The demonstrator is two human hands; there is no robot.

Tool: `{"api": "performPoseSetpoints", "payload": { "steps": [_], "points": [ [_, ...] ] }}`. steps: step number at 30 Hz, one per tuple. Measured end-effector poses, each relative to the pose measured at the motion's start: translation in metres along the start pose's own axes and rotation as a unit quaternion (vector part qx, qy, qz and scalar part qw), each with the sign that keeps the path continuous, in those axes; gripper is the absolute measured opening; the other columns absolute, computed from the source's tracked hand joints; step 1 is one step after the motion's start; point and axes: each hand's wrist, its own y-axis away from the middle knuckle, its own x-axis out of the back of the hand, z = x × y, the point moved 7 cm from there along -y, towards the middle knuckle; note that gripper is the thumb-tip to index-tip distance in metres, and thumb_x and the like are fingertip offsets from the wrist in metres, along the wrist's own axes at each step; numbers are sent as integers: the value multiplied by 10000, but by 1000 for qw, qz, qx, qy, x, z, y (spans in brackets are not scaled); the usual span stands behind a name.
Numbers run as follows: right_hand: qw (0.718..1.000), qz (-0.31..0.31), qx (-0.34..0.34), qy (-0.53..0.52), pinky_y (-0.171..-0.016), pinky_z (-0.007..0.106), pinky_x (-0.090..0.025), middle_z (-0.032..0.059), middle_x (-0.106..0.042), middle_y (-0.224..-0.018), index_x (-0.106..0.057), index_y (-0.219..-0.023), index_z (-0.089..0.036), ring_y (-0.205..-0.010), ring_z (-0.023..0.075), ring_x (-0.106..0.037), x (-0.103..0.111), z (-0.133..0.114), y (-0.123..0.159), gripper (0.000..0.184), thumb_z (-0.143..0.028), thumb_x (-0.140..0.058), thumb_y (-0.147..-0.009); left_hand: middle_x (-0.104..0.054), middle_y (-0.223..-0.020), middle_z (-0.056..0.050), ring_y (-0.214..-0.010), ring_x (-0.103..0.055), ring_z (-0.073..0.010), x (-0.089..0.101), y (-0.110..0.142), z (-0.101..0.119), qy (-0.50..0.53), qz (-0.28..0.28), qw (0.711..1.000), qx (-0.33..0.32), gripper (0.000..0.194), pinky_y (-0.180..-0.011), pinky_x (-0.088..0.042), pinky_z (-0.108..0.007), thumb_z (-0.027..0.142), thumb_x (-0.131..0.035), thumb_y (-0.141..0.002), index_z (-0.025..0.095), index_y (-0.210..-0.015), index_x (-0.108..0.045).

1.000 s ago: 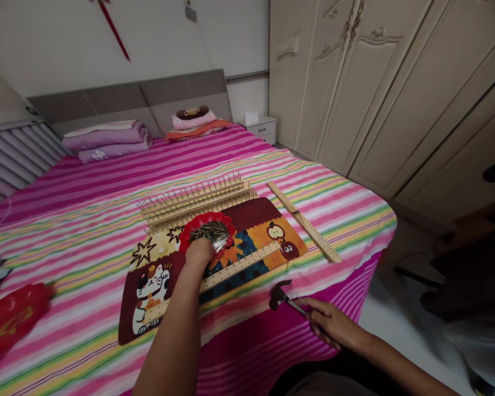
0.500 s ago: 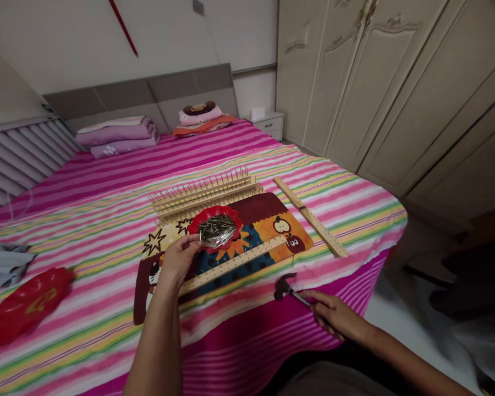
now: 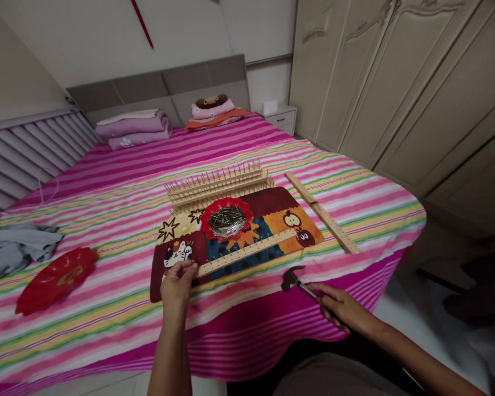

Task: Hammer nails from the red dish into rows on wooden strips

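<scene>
My left hand [image 3: 178, 283] is closed in a pinch at the left end of a drilled wooden strip [image 3: 247, 252] that lies on a colourful cartoon mat [image 3: 268, 212]; whatever it pinches is too small to see. A red dish [image 3: 226, 219] heaped with metal nails sits on the mat behind the strip. My right hand [image 3: 341, 308] grips the handle of a small hammer [image 3: 293, 278], whose head rests on the striped bedspread near the bed's front edge.
Wooden strips studded with nails [image 3: 218, 184] lie stacked behind the dish. Another drilled strip [image 3: 322, 212] lies at the right. A red bag [image 3: 55, 278] and grey cloth [image 3: 16, 250] lie at the left. Folded bedding [image 3: 132, 127] sits by the headboard; wardrobes [image 3: 396, 82] stand at the right.
My left hand has drawn back from the dish of nails to the left end of the wooden strip. The right hand stays on the hammer. The view has shifted.
</scene>
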Motion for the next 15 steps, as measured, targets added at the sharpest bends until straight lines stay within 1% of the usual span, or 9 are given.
{"api": "performPoseSetpoints", "payload": {
  "steps": [5, 9, 15],
  "points": [
    [1000, 0, -4, -4, -282, 132, -215, -108, -419, -451, -433, -1311, -175, -294, 45, -318, 0, -1, 1, 533, -270, -383, -790, -684, -718, -16, -700, -619, -166, -4, 1, -1, -77, -5, 997, -8, 296, -674, -469, -278, 420, -651, -559, 188, -742, -656],
    [1000, -1, -4, -1, -286, 130, -212, -109, -416, -456, -433, -1314, -180, -293, 44, -322, 0, 0, 0, 536, -274, -376, -790, -695, -744, -6, -725, -623, -173, -5, 2, -2, -115, -10, 993, -7, 282, -700, -461, -286, 429, -631, -584, 205, -752, -665],
    [1000, -8, 8, 4, -288, 139, -219, -104, -434, -472, -433, -1315, -181, -297, 44, -327, 0, -1, 0, 558, -306, -395, -773, -690, -744, 1, -742, -618, -179, -7, 7, 4, -136, -2, 991, -8, 241, -726, -454, -292, 412, -625, -581, 217, -717, -659]
  ]
}}
